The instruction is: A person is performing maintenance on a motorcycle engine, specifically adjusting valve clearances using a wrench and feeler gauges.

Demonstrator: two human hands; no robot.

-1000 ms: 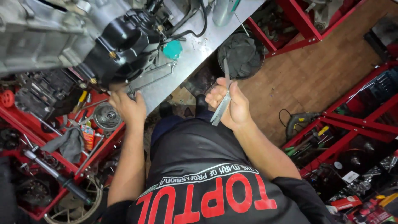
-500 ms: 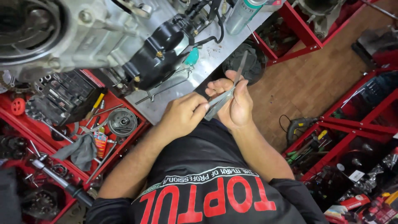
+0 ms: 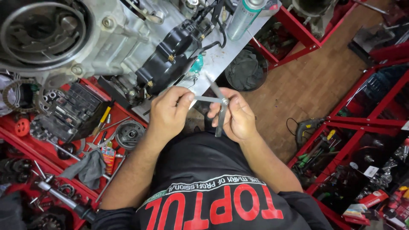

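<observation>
I hold a folding metal blade tool (image 3: 221,111), like a feeler gauge set, in front of my chest. My right hand (image 3: 237,120) grips its body, which points down. Thumb and forefinger of my left hand (image 3: 167,113) pinch one thin blade (image 3: 205,99) that is swung out sideways to the left. Another blade sticks up and to the left from the pivot. Just beyond my hands a grey motorcycle engine (image 3: 85,38) with a black side cover (image 3: 172,55) rests on a metal bench (image 3: 215,57).
A spray can (image 3: 243,17) stands on the bench's far end. A black bucket (image 3: 245,70) with a rag sits on the wooden floor. A red tray (image 3: 64,140) at left holds tools and parts. Red shelves (image 3: 362,140) with tools fill the right; a drill (image 3: 307,126) lies beside them.
My left hand left the engine and came to the tool held by my right hand. One blade has been swung out sideways. The view has shifted toward the engine.
</observation>
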